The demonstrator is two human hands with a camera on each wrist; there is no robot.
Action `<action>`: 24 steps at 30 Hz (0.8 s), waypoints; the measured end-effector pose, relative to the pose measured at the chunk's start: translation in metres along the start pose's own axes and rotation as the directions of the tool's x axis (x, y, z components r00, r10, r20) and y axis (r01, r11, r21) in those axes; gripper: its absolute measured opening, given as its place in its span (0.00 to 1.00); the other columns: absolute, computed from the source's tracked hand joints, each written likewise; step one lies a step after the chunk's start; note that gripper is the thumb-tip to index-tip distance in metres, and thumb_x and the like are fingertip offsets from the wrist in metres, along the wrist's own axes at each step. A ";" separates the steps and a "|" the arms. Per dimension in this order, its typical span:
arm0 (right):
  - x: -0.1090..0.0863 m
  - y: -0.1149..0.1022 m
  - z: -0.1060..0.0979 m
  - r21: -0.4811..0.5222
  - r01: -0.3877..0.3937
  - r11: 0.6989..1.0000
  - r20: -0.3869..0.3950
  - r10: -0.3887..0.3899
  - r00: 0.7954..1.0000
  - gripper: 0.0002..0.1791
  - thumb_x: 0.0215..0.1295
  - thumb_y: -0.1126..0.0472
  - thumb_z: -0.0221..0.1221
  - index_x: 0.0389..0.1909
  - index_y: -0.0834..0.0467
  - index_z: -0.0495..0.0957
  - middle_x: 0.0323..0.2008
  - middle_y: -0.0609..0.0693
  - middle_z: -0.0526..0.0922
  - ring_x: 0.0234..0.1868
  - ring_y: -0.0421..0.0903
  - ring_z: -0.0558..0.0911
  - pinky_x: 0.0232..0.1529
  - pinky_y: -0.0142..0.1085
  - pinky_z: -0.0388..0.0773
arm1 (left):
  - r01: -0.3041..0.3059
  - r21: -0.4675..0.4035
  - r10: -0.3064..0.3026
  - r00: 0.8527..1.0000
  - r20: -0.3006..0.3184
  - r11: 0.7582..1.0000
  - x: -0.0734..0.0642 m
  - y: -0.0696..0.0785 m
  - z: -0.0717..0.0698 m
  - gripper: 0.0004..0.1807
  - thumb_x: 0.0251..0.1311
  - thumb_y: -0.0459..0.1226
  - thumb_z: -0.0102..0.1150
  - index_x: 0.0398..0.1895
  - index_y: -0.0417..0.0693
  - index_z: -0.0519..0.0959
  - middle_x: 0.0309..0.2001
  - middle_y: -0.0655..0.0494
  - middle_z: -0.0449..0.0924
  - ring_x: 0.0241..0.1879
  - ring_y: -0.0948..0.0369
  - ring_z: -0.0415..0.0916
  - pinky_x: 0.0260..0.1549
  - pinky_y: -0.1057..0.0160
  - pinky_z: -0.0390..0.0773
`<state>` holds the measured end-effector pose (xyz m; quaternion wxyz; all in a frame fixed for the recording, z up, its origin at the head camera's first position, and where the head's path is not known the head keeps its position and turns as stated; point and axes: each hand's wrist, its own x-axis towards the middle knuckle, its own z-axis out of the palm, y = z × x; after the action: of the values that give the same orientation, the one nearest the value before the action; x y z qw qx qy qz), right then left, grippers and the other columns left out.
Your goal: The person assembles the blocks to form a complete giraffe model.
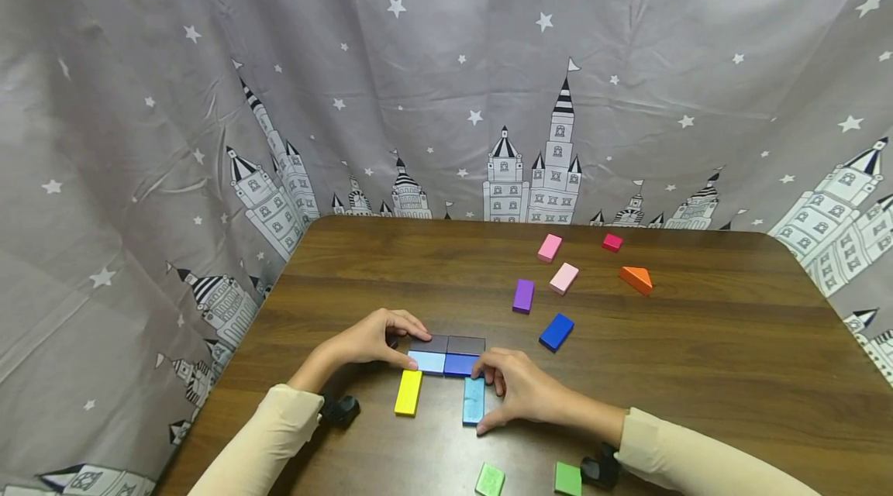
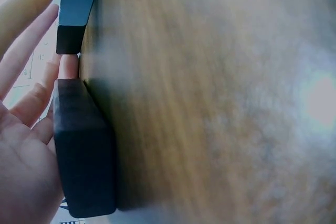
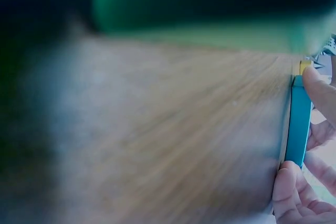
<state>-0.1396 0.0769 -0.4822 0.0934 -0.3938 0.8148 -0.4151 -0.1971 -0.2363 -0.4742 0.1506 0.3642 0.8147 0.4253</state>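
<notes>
Cream sleeves (image 1: pixel 256 442) nearest, lower edge of frame. Step likely in hand: setting sky-blue block (image 1: pixel 474 401), lower centre, below royal-blue block (image 1: pixel 459 365); contact unclear. Right grip (image 1: pixel 523 389) pinches sky-blue block end to end; left grip (image 1: pixel 368 338) pinches pale-blue block (image 1: pixel 428 363) plus dark-grey block (image 1: pixel 436 344). Next move calls for squaring, then release.

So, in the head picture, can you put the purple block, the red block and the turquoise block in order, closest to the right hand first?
From the right hand:
1. Turquoise block: between its thumb and fingers.
2. Purple block: lying just beyond the hand.
3. Red block: far back, off to the right.
</notes>
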 end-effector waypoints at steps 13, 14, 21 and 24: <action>0.001 -0.001 0.002 -0.011 0.014 1.000 -0.023 -0.014 1.000 0.33 0.34 0.50 0.83 0.41 0.57 0.78 0.29 0.51 0.76 0.25 0.38 0.73 0.27 0.25 0.70 | 0.015 0.001 -0.015 1.000 -0.002 1.000 0.000 0.000 0.000 0.23 0.49 0.37 0.78 0.50 0.41 0.86 0.50 0.53 0.83 0.54 0.53 0.77 0.57 0.61 0.73; 0.002 -0.001 0.002 -0.011 0.014 1.000 -0.024 -0.014 1.000 0.33 0.34 0.51 0.83 0.41 0.57 0.78 0.29 0.51 0.76 0.25 0.38 0.73 0.26 0.25 0.70 | 0.015 0.003 -0.015 1.000 -0.003 1.000 0.000 0.001 0.000 0.23 0.49 0.37 0.78 0.50 0.41 0.86 0.50 0.53 0.83 0.54 0.53 0.77 0.57 0.61 0.73; 0.002 -0.002 0.002 -0.011 0.001 1.000 -0.023 -0.001 1.000 0.32 0.34 0.51 0.83 0.41 0.57 0.78 0.29 0.52 0.76 0.25 0.40 0.73 0.26 0.25 0.70 | 0.019 0.007 -0.019 1.000 -0.002 1.000 -0.001 0.001 0.000 0.23 0.49 0.37 0.78 0.50 0.41 0.85 0.50 0.53 0.83 0.54 0.53 0.76 0.57 0.61 0.72; 0.002 -0.003 0.002 -0.015 0.002 1.000 -0.024 -0.002 1.000 0.32 0.34 0.51 0.83 0.40 0.57 0.78 0.29 0.52 0.76 0.24 0.40 0.74 0.26 0.25 0.70 | 0.019 0.001 -0.019 1.000 -0.001 1.000 -0.001 0.001 0.000 0.23 0.49 0.37 0.78 0.50 0.41 0.85 0.50 0.53 0.83 0.54 0.53 0.76 0.57 0.61 0.72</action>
<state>-0.1384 0.0728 -0.4808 0.0803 -0.3903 0.8186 -0.4138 -0.1964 -0.2365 -0.4738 0.1538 0.3563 0.8184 0.4237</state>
